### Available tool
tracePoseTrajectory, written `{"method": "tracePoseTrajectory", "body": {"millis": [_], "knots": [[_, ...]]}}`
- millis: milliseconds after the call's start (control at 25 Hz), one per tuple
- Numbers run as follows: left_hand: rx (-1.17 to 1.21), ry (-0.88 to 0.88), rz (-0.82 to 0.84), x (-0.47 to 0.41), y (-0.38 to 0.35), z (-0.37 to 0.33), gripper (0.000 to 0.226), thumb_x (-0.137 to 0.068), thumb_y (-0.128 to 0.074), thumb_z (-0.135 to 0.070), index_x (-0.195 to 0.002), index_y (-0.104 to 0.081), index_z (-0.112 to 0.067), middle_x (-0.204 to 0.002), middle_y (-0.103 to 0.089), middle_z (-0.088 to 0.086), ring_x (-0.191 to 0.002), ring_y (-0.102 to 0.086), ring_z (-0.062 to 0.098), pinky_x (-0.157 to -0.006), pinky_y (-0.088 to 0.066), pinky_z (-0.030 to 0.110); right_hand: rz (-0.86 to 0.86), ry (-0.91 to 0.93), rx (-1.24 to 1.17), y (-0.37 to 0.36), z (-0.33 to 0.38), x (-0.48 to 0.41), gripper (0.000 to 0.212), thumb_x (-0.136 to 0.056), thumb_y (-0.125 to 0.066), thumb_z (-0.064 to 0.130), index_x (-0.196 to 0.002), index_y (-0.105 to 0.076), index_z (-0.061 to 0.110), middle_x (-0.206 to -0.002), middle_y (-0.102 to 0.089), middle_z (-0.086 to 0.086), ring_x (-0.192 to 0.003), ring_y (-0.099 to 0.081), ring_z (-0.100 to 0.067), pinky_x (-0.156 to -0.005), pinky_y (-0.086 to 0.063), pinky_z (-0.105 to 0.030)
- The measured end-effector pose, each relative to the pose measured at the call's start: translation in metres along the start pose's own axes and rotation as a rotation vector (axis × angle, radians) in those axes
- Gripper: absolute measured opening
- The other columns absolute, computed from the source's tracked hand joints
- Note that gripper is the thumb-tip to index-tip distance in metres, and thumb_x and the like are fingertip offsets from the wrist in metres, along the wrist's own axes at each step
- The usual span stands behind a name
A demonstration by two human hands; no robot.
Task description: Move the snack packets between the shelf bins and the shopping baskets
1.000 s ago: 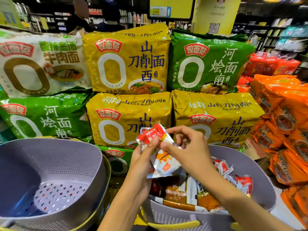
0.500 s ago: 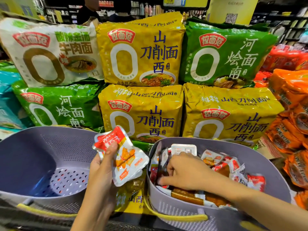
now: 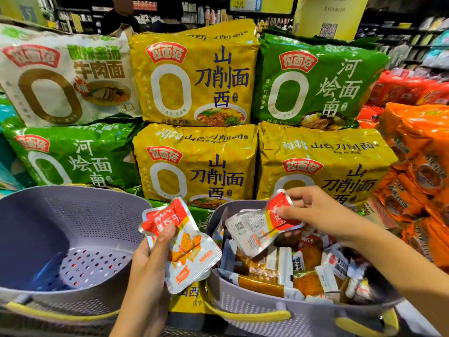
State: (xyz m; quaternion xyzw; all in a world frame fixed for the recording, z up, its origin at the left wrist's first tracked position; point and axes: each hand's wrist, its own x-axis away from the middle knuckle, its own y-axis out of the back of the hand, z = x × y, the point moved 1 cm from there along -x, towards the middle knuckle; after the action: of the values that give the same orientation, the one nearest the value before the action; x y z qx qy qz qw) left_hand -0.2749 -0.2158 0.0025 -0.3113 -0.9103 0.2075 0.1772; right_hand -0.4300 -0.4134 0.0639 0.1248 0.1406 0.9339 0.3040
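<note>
Two packets were in hand. Left hand point(image 3: 150, 261) pinched the left packet point(image 3: 187, 251) near its red top, at 9 o'clock of the full basket point(image 3: 243, 310). Right hand point(image 3: 315, 210) pinched the right packet point(image 3: 255, 231) above it. Both appeared light, limp and slick, so the sealed edges probably offered the surest hold.

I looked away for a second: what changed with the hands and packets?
The right hand dipped into the right basket, pinched a packet and lifted it out. The left hand kept its grip on its own packets; the left basket looks unchanged.
</note>
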Motion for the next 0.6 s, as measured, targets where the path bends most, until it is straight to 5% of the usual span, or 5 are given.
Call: {"method": "tracePoseTrajectory", "body": {"millis": [120,240,400,560,600], "knots": [[0.005,0.033,-0.013,0.001,0.001,0.002,0.058,-0.066,-0.06,-0.039,-0.111,-0.062,-0.002,-0.08,-0.073,0.016,-0.06,-0.07,0.026,-0.047,-0.056,0.033,-0.014,0.155,0.057,0.015,-0.002,0.0,0.014,-0.078,-0.07,0.001,-0.079,-0.072,0.015,-0.072,-0.071,-0.007,-0.052,-0.062,-0.012,-0.046,-0.046,-0.021],[-0.006,0.022,-0.062,0.002,0.002,0.002,0.067,-0.059,-0.073,-0.048,-0.108,-0.063,-0.003,-0.078,-0.073,0.015,-0.059,-0.07,0.025,-0.046,-0.056,0.033,0.026,0.417,0.402,0.026,-0.007,0.0,0.028,-0.075,-0.065,-0.01,-0.078,-0.075,0.016,-0.088,-0.075,0.004,-0.089,-0.069,-0.008,-0.077,-0.052,-0.018],[0.018,0.019,-0.081,0.005,0.008,0.002,0.033,-0.082,-0.058,-0.033,-0.102,-0.063,-0.007,-0.067,-0.072,0.009,-0.052,-0.068,0.02,-0.042,-0.053,0.028,0.214,0.539,0.966,0.028,-0.024,-0.005,0.041,-0.07,-0.056,-0.001,-0.097,-0.074,0.024,-0.116,-0.066,0.014,-0.121,-0.051,0.0,-0.103,-0.04,-0.02],[-0.037,0.013,-0.112,0.005,0.008,0.001,0.088,-0.026,-0.087,-0.059,-0.098,-0.065,-0.012,-0.074,-0.074,0.009,-0.057,-0.07,0.02,-0.043,-0.054,0.028,0.289,0.476,0.975,0.031,-0.021,-0.006,0.046,-0.075,-0.054,0.004,-0.111,-0.068,0.028,-0.128,-0.059,0.016,-0.134,-0.028,0.01,-0.11,-0.03,-0.015],[-0.047,0.02,-0.118,0.004,0.01,0.002,0.086,-0.034,-0.085,-0.058,-0.103,-0.065,-0.011,-0.075,-0.074,0.009,-0.058,-0.07,0.02,-0.044,-0.054,0.029,0.266,0.458,0.865,0.027,-0.018,-0.006,0.043,-0.075,-0.055,0.007,-0.109,-0.069,0.03,-0.125,-0.06,0.016,-0.132,-0.03,0.012,-0.109,-0.03,-0.013]]}}
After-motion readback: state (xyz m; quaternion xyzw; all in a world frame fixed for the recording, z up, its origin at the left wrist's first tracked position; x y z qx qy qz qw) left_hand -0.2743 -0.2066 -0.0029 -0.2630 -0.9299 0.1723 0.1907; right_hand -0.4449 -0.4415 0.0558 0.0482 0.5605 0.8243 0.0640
